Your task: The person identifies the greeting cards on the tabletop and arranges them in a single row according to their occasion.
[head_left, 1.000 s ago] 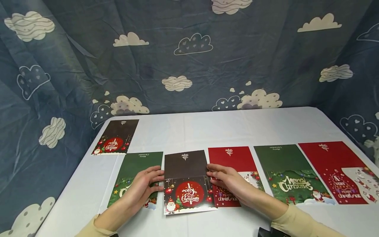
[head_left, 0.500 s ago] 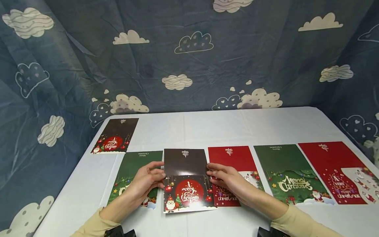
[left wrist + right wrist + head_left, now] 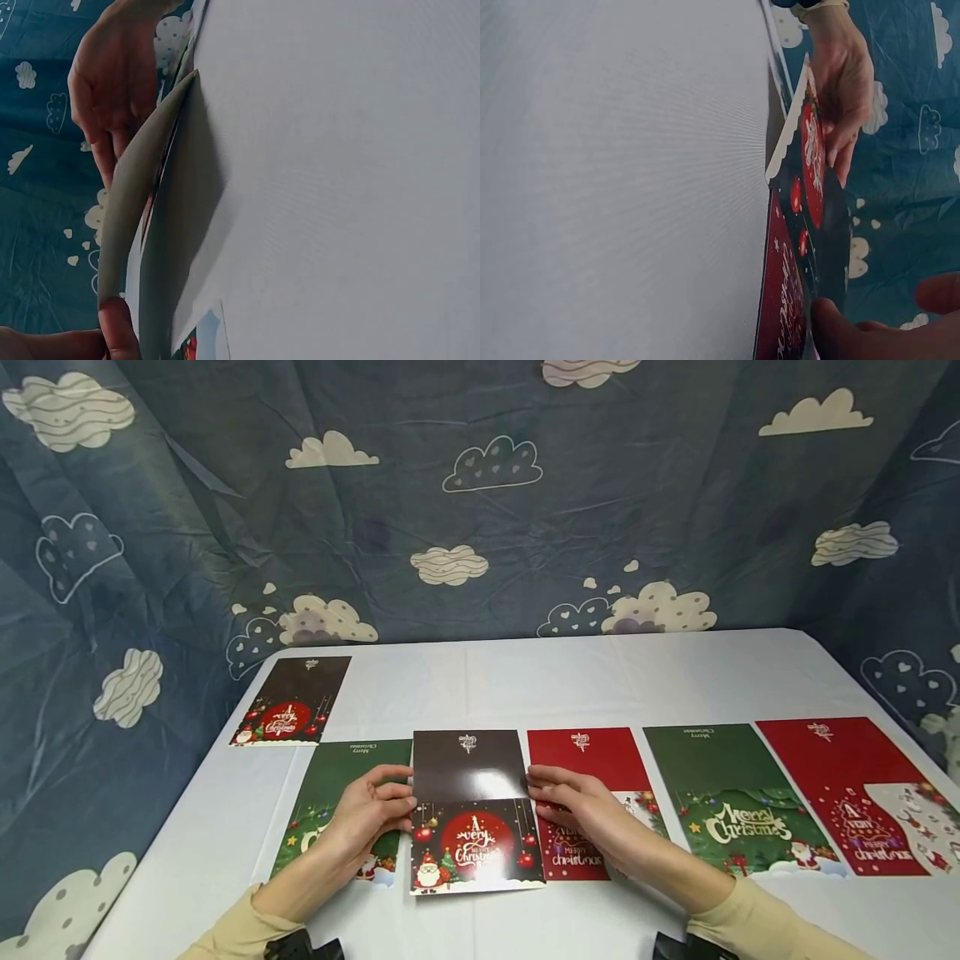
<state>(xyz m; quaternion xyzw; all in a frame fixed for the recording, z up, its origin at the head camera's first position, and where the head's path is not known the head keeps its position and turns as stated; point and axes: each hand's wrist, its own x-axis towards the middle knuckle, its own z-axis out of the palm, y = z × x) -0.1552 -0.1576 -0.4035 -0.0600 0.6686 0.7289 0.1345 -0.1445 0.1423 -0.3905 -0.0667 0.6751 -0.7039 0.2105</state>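
A black Christmas card [image 3: 480, 842] with a red round print stands unfolded between my hands, its crease running across the middle. My left hand [image 3: 369, 817] grips its left edge, and my right hand [image 3: 581, 814] grips the right edge. In the left wrist view the card's plain back [image 3: 131, 191] bows, its lower edge raised over the white cloth, with my left thumb [image 3: 118, 330] on the back. In the right wrist view my right thumb [image 3: 826, 319] lies at the near edge of the card [image 3: 817, 180]. Part of a red card [image 3: 577, 752] is hidden behind my right hand.
A green card [image 3: 352, 768] lies under my left forearm. Another black card [image 3: 300, 693] lies at the far left corner. On the right lie a green card [image 3: 738, 793] and a red card [image 3: 832, 752]. A cloud-printed curtain [image 3: 375, 543] hangs behind the white table [image 3: 555, 681].
The black card's far left corner has risen and its top edge is now level. My left hand has shifted slightly along the left edge. A bright glare now shows above the crease.
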